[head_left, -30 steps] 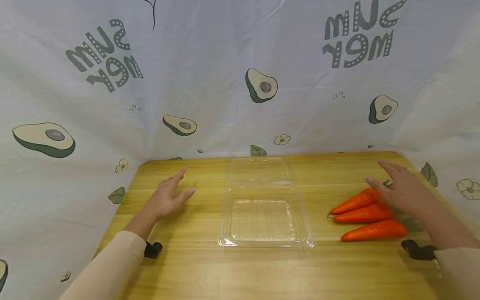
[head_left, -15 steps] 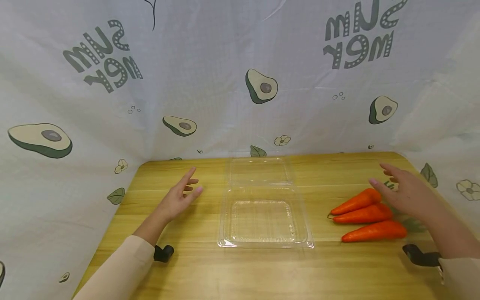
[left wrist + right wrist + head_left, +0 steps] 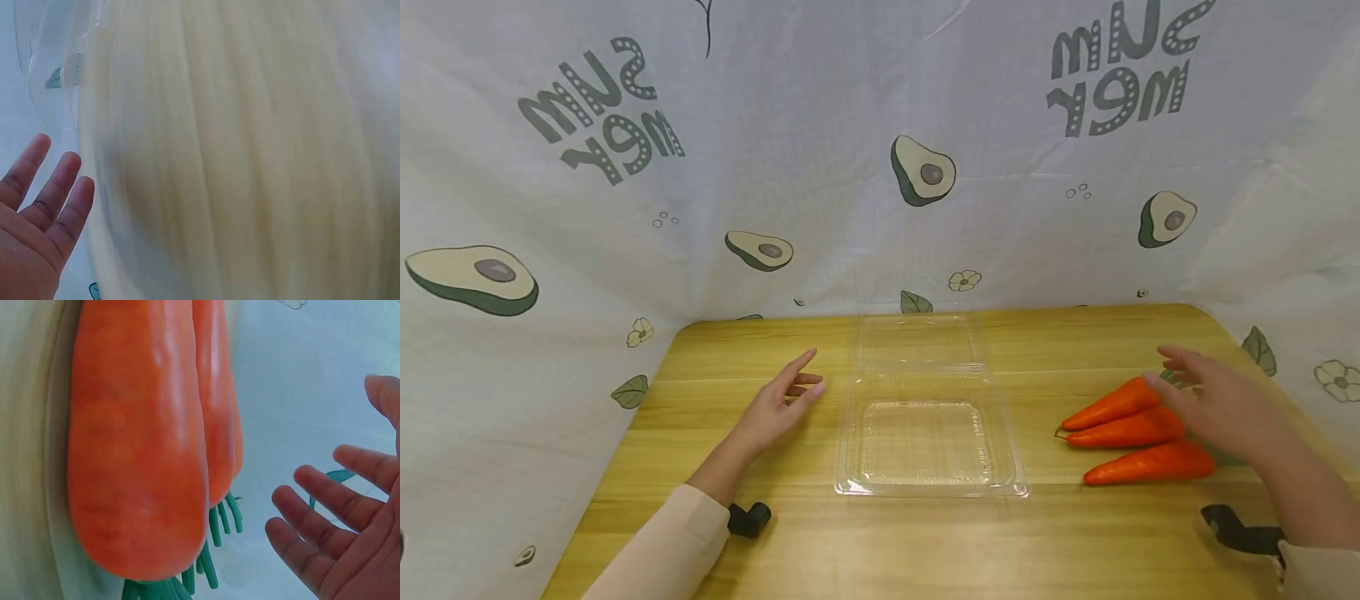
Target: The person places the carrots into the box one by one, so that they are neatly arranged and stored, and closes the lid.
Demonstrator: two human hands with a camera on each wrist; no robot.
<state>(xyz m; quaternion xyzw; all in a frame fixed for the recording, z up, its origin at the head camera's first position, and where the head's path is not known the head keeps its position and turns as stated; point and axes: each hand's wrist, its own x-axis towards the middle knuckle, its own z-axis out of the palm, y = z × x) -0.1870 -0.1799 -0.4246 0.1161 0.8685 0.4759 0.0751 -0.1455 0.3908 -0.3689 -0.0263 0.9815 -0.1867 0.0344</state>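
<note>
Three orange carrots lie on the right of the table: a far one (image 3: 1105, 406), a middle one (image 3: 1127, 428) and a near one (image 3: 1150, 463). Over their thick ends hovers my right hand (image 3: 1225, 408), fingers loosely spread and holding nothing. In the right wrist view a carrot (image 3: 137, 437) with green stems (image 3: 156, 590) fills the left, apart from the fingers. A clear plastic clamshell box (image 3: 925, 442) stands mid-table, its lid (image 3: 917, 340) laid back. Just left of the box is my left hand (image 3: 775, 412), relaxed and holding nothing; the left wrist view shows its extended fingers (image 3: 59, 190).
The wooden table (image 3: 887, 550) meets a white curtain (image 3: 835, 125) printed with avocados at its back and sides. Black wrist mounts stick out below the left sleeve (image 3: 677, 533) and the right sleeve (image 3: 1322, 571).
My left hand has moved right, closer to the clear box. My right hand has come slightly down and nearer over the carrots. Box and carrots have stayed put.
</note>
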